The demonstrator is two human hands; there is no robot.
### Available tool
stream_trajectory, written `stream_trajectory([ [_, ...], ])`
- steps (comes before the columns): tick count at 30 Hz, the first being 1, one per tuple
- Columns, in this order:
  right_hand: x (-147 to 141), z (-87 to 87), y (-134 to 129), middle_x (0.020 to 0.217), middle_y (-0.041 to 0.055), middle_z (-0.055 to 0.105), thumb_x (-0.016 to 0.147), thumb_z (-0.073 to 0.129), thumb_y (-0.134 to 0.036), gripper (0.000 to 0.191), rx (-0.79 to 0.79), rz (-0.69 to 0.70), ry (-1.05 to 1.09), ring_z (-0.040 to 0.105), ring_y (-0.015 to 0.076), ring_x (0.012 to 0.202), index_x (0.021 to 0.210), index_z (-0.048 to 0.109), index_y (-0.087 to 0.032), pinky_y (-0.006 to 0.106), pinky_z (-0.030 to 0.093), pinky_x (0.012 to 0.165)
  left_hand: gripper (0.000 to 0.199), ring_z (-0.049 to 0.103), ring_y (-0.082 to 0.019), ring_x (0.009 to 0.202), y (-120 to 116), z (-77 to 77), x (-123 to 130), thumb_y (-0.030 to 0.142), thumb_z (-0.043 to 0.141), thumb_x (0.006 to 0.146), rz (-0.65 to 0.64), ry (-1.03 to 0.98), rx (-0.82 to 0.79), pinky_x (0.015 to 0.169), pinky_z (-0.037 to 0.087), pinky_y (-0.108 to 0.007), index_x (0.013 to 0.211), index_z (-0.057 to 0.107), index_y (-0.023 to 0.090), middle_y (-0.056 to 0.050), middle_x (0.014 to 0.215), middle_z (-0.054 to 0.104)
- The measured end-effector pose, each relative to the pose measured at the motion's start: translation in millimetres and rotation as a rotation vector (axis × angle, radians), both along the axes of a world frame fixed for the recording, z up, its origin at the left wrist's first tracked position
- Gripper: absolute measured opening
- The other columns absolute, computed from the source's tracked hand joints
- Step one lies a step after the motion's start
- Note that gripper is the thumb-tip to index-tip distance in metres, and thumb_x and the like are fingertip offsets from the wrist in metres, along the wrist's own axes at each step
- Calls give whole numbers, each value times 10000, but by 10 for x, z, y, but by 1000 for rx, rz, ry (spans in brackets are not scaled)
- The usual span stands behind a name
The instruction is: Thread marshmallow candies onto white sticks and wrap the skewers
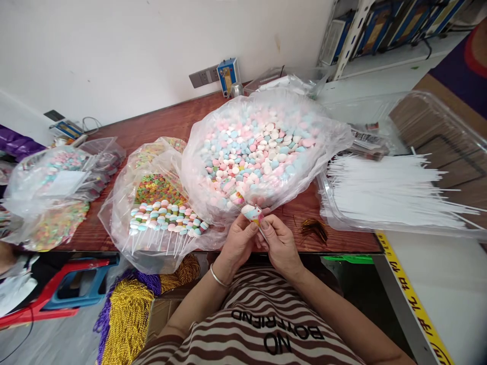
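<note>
Close to the table's front edge, my left hand [240,242] is closed around a small candy lollipop [250,212] with a pale top and a colourful printed part. The fingers of my right hand [282,242] pinch the same piece from the other side, low down by its white stick. Just beyond my fingers lies a large clear bag [327,152] of loose pink, blue and white candies [262,147]. To the left, several finished candy sticks [163,218] rest in a row on another plastic bag [117,228], with small multicoloured candies [160,188] behind them.
A clear bin [331,220] of white sticks [384,192] stands at the right. Gold twist ties [315,229] lie near the front edge. More candy bags [57,167] sit far left, near another person's arm [5,258]. Gold and purple tassels [129,314] hang below the table [163,119].
</note>
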State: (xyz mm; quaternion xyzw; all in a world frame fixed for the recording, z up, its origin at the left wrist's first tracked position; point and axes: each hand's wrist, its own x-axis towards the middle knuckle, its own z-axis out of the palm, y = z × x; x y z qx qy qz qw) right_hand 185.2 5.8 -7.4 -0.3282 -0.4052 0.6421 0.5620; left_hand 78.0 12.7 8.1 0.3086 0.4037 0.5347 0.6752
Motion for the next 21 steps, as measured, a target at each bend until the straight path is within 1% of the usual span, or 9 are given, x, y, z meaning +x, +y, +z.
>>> stream_trajectory([
  [2,-41,-35,-22,583,-70,437,962,619,-512,346,-35,59,50,383,92,482,786,558,-221,233,362,462,563,719,-196,791,44,-7,-37,452,895,674,-45,-99,-14,705,580,-309,1166,731,232,-81,997,770],
  [4,-82,-58,-32,578,-82,411,937,646,-535,345,-92,119,113,333,78,445,814,576,-219,228,349,429,509,739,-217,822,63,-10,-66,440,904,661,-64,-131,-33,695,598,-312,1089,751,209,-106,1020,776],
  [8,-88,-57,4,569,-88,428,930,647,-530,340,-157,212,155,304,58,403,835,600,-207,225,369,426,426,687,-192,558,61,28,-89,455,891,672,-62,-85,-138,496,563,-288,957,766,164,-60,690,736],
  [11,22,-38,43,613,-61,520,974,564,-512,311,-181,141,70,360,71,391,906,606,-212,239,389,427,386,695,-194,601,78,101,-105,396,934,623,78,-26,-105,572,593,-305,874,776,149,-34,628,710],
  [14,201,-7,50,883,32,660,1017,497,-450,267,37,-270,-215,578,137,593,1103,609,-224,301,513,586,321,714,-195,757,94,162,-138,303,978,559,299,54,-8,820,607,-366,771,779,166,-38,777,767],
  [16,302,19,42,1115,108,685,1001,547,-400,296,309,-420,-519,661,206,852,1231,600,-220,377,544,788,270,712,-204,808,86,174,-160,308,953,617,306,121,7,888,582,-390,795,797,179,-42,819,780],
  [17,332,30,36,1146,125,695,995,566,-368,294,431,-413,-660,667,229,915,1241,611,-214,393,533,839,251,711,-207,832,77,170,-167,311,935,650,284,157,23,902,571,-390,822,805,183,-46,841,786],
  [19,338,44,15,1019,110,736,1002,554,-307,201,581,-331,-830,678,231,865,1138,662,-206,368,522,795,225,707,-207,884,55,151,-169,314,897,705,227,228,71,916,553,-366,873,813,190,-49,894,794],
  [21,280,42,-19,842,63,721,1028,489,-269,186,576,-266,-825,660,194,727,1021,664,-206,317,501,684,189,694,-188,865,32,127,-160,322,859,749,173,286,112,882,544,-324,878,813,193,-39,887,790],
])
